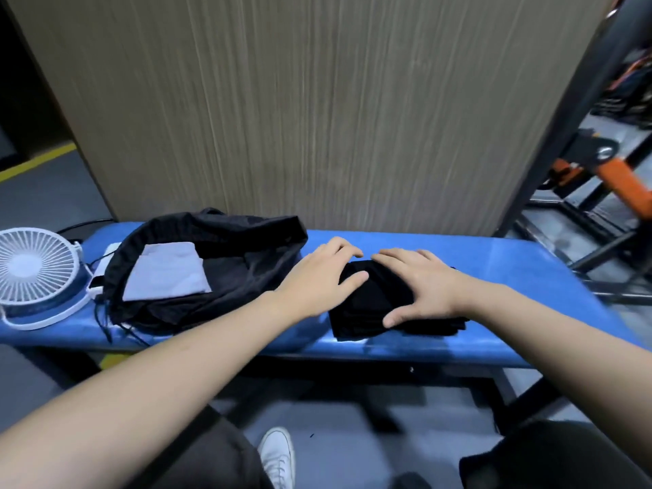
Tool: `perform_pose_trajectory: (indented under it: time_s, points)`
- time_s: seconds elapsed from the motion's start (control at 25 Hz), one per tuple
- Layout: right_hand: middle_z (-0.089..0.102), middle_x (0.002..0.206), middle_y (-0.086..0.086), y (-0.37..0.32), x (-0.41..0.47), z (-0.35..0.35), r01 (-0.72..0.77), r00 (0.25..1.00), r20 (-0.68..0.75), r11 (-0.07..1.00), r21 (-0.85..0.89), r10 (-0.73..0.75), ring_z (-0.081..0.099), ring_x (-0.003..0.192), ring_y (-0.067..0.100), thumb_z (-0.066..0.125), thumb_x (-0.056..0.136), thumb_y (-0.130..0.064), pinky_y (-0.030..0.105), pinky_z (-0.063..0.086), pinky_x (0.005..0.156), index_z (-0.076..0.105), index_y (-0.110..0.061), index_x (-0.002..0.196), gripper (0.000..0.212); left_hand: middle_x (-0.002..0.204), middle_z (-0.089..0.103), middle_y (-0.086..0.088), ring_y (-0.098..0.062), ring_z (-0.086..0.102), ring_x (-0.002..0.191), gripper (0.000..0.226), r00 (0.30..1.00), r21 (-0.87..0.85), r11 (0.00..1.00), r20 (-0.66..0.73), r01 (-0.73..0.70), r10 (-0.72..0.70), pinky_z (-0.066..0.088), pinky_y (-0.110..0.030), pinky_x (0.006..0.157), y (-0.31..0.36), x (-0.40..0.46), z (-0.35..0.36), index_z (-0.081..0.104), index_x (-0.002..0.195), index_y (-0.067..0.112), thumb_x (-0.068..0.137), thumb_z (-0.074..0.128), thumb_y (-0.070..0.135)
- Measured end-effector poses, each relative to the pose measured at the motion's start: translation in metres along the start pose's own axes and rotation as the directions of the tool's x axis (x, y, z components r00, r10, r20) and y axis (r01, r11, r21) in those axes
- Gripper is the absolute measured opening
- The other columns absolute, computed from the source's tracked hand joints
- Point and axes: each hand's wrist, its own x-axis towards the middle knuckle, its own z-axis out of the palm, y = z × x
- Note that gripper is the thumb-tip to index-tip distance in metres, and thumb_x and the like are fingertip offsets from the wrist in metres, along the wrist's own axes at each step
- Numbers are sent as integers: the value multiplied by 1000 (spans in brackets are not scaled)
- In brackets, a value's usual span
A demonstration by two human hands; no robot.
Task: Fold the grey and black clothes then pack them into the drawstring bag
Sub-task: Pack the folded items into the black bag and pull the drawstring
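A folded black garment (370,305) lies on the blue bench (511,277) in front of me. My left hand (317,277) grips its left end, thumb over the top. My right hand (420,287) presses on its right part, fingers spread and thumb hooked at the front edge. To the left lies the black drawstring bag (247,252), its mouth open. A folded grey garment (167,271) rests in the bag's opening. The bag's cords (106,322) trail over the bench's front edge.
A small white fan (33,277) stands at the bench's left end, with a white device (100,273) beside the bag. A wood-grain panel (317,100) rises behind the bench. Black and orange metal frames (599,178) stand at the right. My white shoe (278,457) is below.
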Motion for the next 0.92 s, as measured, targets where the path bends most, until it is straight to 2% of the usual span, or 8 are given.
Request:
perform_pose_trajectory:
  time_s: [0.08,0.2,0.28,0.4,0.56,0.72,0.8,0.92]
  points:
    - [5,166,2,-2,9,9,-6,1000,19,998,-61,7,4,152,18,59,63,-88,47,2,123,0,-24,159,129,146,39,8,-15,45,130,60,993,-44,993,63,106,-104,39,-37,106,2,13,5,39,147,24,97,43,57]
    - [-7,167,9,-10,30,25,15,996,88,987,-158,-1,-6,154,24,63,57,-88,54,-1,123,-11,-21,158,141,163,21,2,-17,23,148,80,946,-24,975,251,220,-207,26,-41,118,-11,26,21,16,158,21,96,37,66]
    - [-12,166,12,-16,39,39,34,990,141,973,-228,-1,-9,153,29,65,56,-87,54,-2,122,-17,-19,157,147,166,13,1,-18,14,152,85,908,51,973,353,224,-227,19,-41,121,-22,25,34,6,159,21,95,34,69]
    - [-8,165,19,-22,46,58,44,992,123,940,-339,-2,-3,153,36,62,53,-91,55,2,122,-19,-10,155,153,165,16,-1,-19,15,152,86,885,57,975,409,216,-220,16,-40,121,-33,20,44,3,159,23,94,32,71]
    - [18,158,23,-25,50,69,46,998,55,905,-424,-25,22,143,40,59,52,-92,55,15,118,-11,-4,155,153,164,22,3,-19,18,151,87,872,-40,963,436,267,-223,19,-40,121,-38,18,43,15,158,24,91,39,73]
    - [43,139,16,-30,40,79,72,993,-51,905,-419,-103,44,124,35,65,59,-82,51,30,109,6,-1,156,139,145,49,8,-14,46,133,74,854,-126,940,469,318,-227,37,-33,110,-31,11,30,43,144,26,85,58,68]
    - [46,135,14,-38,32,87,99,984,-97,908,-407,-150,47,120,34,68,63,-74,52,35,104,12,-1,155,130,130,60,10,-11,56,119,67,820,-138,921,518,363,-246,44,-30,103,-28,3,24,53,132,27,80,68,65]
    - [47,133,13,-48,24,92,155,966,-123,889,-431,-228,48,117,34,69,70,-58,52,40,97,15,-1,154,115,111,69,9,-11,63,107,53,726,-142,880,632,452,-271,48,-27,96,-30,-1,17,66,110,27,72,79,61]
